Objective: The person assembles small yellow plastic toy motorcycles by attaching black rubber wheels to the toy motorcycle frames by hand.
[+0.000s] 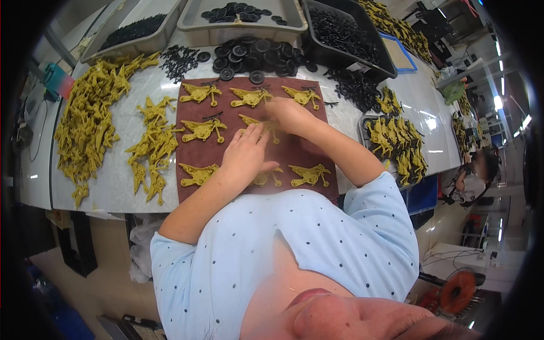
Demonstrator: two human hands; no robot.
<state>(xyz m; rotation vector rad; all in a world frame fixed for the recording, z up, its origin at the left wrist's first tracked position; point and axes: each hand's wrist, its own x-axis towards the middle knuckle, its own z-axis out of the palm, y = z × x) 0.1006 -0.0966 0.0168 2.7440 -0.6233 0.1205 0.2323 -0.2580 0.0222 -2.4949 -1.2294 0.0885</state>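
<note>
On a brown mat (226,141) lie rows of yellow plastic toy frames (199,130), each flat on its side. Small black parts sit along the top of several in the upper rows. My left hand (245,153) rests with its fingers spread and stretched over the middle frame (249,119), partly covering it. Bent over that frame's upper right end is my right hand (290,115), its fingertips drawn together and slightly blurred. Whatever is between them is hidden. Beneath my left wrist, another yellow frame (276,178) is partly covered.
Beyond the mat are piled black wheels (249,56) and small black parts (180,62). Grey bins (187,24) and a black bin (385,67) stand behind. Yellow frames heap at left (93,107); a tray (365,133) of them stands at right. A person (476,175) sits far right.
</note>
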